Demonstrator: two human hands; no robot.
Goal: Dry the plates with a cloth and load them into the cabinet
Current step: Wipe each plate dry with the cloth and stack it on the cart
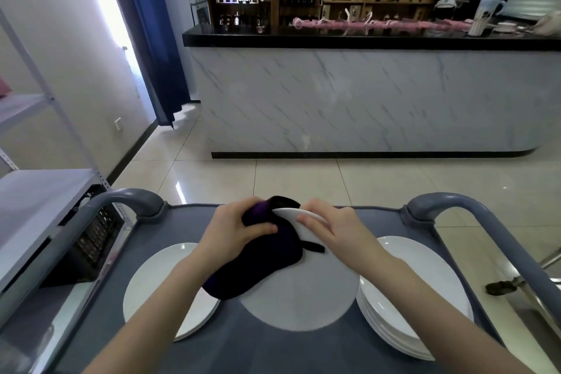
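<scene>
Gripping a bunched dark cloth (258,255), soft and purple-black, the left hand (235,229) presses it against the far edge of a round white plate (299,291), fingers closed around the fabric. The right hand (332,229) is clamped on the same plate's rim, thumb on the near face and fingers curled over the top, holding it tilted above the cart (391,218). The cloth drapes down the plate's upper left face with a loose tab sticking out toward the right hand. The plate looks smooth and glossy, ceramic by its sheen. Below it, the grey cart top is flat and matte, with rounded grey tubular handles at both far corners. On the cart's left lies a single white plate (151,279), flat; on its right sits a stack of white plates (425,297), rims layered. Left of the cart stands a grey metal shelf unit (36,191). Beyond, across pale glossy floor tiles, runs a marble-patterned bench (364,94) with a black top.
</scene>
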